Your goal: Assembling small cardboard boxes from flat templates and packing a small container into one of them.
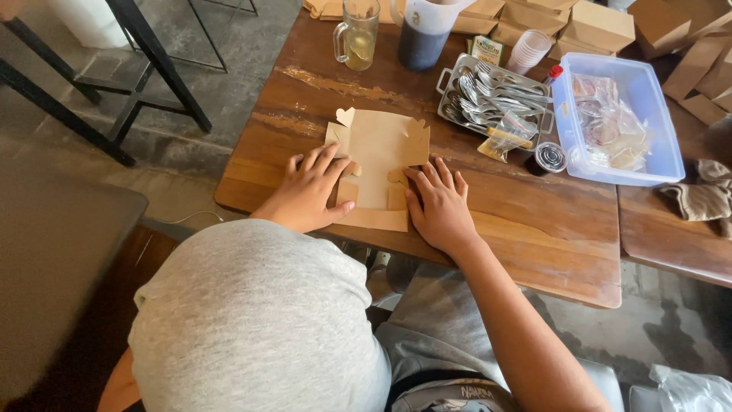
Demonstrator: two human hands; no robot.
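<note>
Flat box (379,152) on tabletop (534,229) front edge; cutlery tray (496,99) behind-right, tub (618,122) right of tray, mug (357,34) behind.

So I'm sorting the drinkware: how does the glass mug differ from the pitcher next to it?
The mug is clear glass holding a little pale yellow liquid; the pitcher is white and filled with dark liquid. The mug is narrower than the pitcher. Both stand upright at the table's far edge, and each has a side handle.

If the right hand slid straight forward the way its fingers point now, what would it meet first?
Probably the raised tab of the flat cardboard box blank, which the right hand already presses; further on stands the metal cutlery tray.
</note>
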